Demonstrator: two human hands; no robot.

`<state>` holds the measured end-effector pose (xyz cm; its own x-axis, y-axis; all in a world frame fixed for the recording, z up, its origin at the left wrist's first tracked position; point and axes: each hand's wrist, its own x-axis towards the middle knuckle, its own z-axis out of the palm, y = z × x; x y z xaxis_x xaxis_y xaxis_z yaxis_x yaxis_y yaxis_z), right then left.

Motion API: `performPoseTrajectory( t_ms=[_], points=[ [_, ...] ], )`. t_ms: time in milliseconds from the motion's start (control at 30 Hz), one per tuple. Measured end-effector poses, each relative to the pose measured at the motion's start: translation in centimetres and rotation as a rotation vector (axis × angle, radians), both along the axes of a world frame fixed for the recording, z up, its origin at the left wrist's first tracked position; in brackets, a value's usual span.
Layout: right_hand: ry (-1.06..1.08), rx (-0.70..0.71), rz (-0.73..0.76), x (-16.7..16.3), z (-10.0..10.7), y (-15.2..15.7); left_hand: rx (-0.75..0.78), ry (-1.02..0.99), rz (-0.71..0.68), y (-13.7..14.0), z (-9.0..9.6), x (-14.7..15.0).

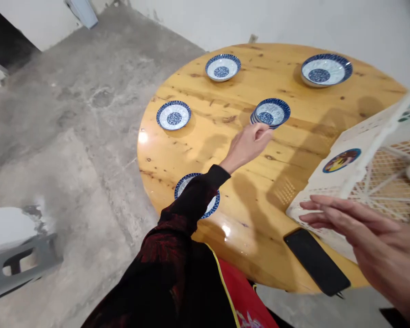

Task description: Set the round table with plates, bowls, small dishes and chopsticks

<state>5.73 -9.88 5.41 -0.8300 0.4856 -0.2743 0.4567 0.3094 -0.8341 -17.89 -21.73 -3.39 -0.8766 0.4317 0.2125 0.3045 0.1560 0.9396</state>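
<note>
My left hand (251,140) reaches across the table with its fingers curled closed at the near edge of a small stack of blue-and-white bowls (271,112). The fingertips seem to grip the rim, though the hand partly covers that spot. Over the near corner of a white plastic crate (335,175), my right hand (369,241) is held with its fingers stretched out and nothing in it. Under my left forearm lies a blue-rimmed plate (212,207), partly hidden by the sleeve.
More blue-and-white dishes stand on the round wooden table (205,155): a left plate (174,115), a back plate (222,67) and a larger bowl (326,70). A black phone (317,261) lies near the front edge. A grey stool (23,262) is on the floor.
</note>
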Motion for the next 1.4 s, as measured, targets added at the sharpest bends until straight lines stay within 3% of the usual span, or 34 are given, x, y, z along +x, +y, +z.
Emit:
performPoseTrajectory(
  t_ms=[100, 200, 367, 500, 600, 667, 900, 1067, 1233, 1400],
  points=[
    [-0.019, -0.124, -0.021, 3.8, -1.3, -2.9, 0.021, 0.014, 0.06, -7.7, 1.4, 4.0],
    [-0.039, -0.233, -0.052, 8.6, -4.2, -5.7, -0.122, 0.051, 0.254, -16.5, 1.7, 9.5],
    [-0.109, -0.478, -0.232, 18.2, -11.0, -10.3, -0.302, -0.164, 0.632, -28.7, -1.0, 21.2],
    [-0.144, -0.694, -0.387, 24.1, -14.5, -13.7, -0.377, -0.387, 0.673, -33.3, -4.7, 30.7],
    [-0.181, -0.815, -0.392, 26.2, -15.5, -15.7, -0.377, -0.518, 0.59, -33.6, -6.6, 35.8],
    [-0.186, -0.855, -0.365, 26.8, -15.6, -16.8, -0.348, -0.541, 0.529, -33.1, -7.0, 37.5],
    [-0.105, -0.781, -0.356, 27.9, -14.9, -17.6, -0.275, -0.466, 0.395, -31.2, -6.4, 36.9],
    [-0.113, -0.755, -0.432, 27.0, -15.1, -17.6, -0.214, -0.511, 0.377, -32.3, -7.2, 35.2],
    [-0.114, -0.732, -0.445, 21.4, -15.3, -21.2, -0.213, -0.511, 0.42, -38.2, -7.5, 31.8],
    [-0.028, -0.707, -0.432, 13.2, -14.6, -28.5, -0.275, -0.438, 0.482, -46.6, -6.2, 24.6]
  ],
)
